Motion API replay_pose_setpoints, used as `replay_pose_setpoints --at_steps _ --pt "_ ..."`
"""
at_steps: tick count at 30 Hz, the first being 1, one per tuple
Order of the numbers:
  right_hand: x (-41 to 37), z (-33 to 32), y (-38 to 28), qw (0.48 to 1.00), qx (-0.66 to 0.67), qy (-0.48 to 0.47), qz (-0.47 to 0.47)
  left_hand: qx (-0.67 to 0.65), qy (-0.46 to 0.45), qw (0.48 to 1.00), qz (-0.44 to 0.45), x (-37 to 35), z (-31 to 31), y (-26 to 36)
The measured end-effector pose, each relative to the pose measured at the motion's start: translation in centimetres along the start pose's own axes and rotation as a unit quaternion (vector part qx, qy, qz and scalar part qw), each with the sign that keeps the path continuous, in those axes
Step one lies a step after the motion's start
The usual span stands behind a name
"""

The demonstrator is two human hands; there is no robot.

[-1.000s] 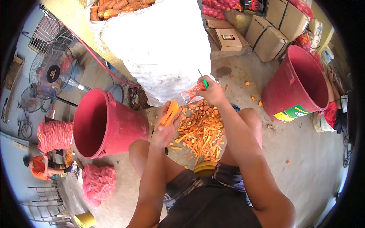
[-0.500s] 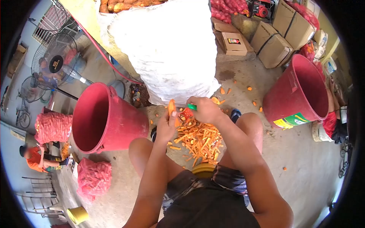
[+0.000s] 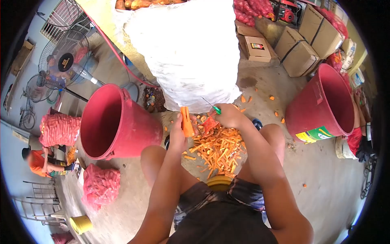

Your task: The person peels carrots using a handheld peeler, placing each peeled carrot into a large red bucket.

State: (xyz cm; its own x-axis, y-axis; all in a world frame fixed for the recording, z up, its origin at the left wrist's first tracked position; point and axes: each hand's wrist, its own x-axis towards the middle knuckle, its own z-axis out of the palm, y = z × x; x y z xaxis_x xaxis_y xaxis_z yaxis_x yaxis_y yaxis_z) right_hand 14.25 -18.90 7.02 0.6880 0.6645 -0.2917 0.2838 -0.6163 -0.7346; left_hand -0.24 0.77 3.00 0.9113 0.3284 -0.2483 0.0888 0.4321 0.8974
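Observation:
My left hand [image 3: 177, 133] is closed around a peeled, bright orange carrot [image 3: 187, 123], which stands upright with a flat-sided top. In my right hand [image 3: 232, 117] is a knife with a green handle [image 3: 218, 110]; its thin blade points up and left, apart from the carrot. Under both hands, between my legs, lies a heap of orange strips and cut pieces [image 3: 217, 150]. A red piece of something [image 3: 209, 125] sits at the heap's far edge. Right behind my hands stands a big white sack [image 3: 187, 57] with unpeeled roots [image 3: 154, 4] at its top.
Large red tubs stand to the left [image 3: 140, 130] and right [image 3: 294, 110]. A pink mesh bag [image 3: 100, 187], a yellow bucket [image 3: 81, 224] and a standing fan [image 3: 65, 61] are at left, where another person [image 3: 38, 162] sits. Cardboard boxes [image 3: 294, 51] stand back right.
The knife has swung from lying near the carrot to blade up, and my right hand has moved slightly right. The carrot now shows a flatter, wider face. The whole view has shifted slightly.

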Motion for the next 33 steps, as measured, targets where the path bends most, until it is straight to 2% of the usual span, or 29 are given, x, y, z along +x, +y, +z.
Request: replay_pose_setpoints --at_steps 1,8,11,13,14,16,20,22,23,25,28,31,33 --pt "-0.2 -0.1 -0.3 0.999 0.040 -0.006 0.023 -0.041 -0.025 0.999 -0.006 0.1 0.0 0.1" --pt "0.0 0.8 0.6 0.997 0.072 0.016 -0.002 -0.087 -0.048 0.995 -0.019 0.3 -0.3 -0.1" --pt "0.0 1.9 1.2 0.999 0.049 0.019 -0.007 -0.113 -0.068 0.990 -0.041 -0.2 0.2 0.6" --pt "0.0 2.6 1.5 0.994 -0.057 0.091 0.022 -0.126 -0.091 0.988 -0.016 0.4 -0.7 -0.1" --pt "0.1 2.6 1.8 0.994 -0.057 0.089 0.022 -0.126 -0.090 0.988 -0.016 0.7 -1.2 -0.5" --pt "0.1 2.0 2.0 0.996 -0.016 0.073 -0.046 -0.120 -0.060 0.990 -0.037 0.8 -1.4 -0.5" --pt "-0.8 1.0 0.0 0.996 0.062 0.035 -0.059 -0.120 -0.057 0.991 -0.004 0.5 0.8 0.4" --pt "-0.5 1.6 -0.2 0.971 0.235 -0.005 -0.032 -0.137 -0.043 0.990 -0.004 0.6 1.0 0.2" --pt "-0.5 1.8 -0.3 0.971 0.237 -0.004 -0.031 -0.137 -0.043 0.990 -0.005 0.6 1.0 0.1" --pt "-0.5 1.8 -0.9 0.994 0.074 0.010 -0.080 -0.123 -0.075 0.989 -0.023 0.8 0.7 -0.5" --pt "-0.5 1.7 -1.6 0.996 0.067 -0.017 -0.051 -0.095 -0.076 0.992 -0.021 1.0 0.8 -1.0" --pt "-0.5 2.2 -1.6 0.996 0.052 0.010 -0.071 -0.079 -0.052 0.995 -0.012 0.6 1.7 -0.7" --pt "-0.6 2.1 -1.9 0.997 0.051 -0.004 -0.059 -0.067 -0.057 0.996 -0.012 0.3 1.7 -0.3"
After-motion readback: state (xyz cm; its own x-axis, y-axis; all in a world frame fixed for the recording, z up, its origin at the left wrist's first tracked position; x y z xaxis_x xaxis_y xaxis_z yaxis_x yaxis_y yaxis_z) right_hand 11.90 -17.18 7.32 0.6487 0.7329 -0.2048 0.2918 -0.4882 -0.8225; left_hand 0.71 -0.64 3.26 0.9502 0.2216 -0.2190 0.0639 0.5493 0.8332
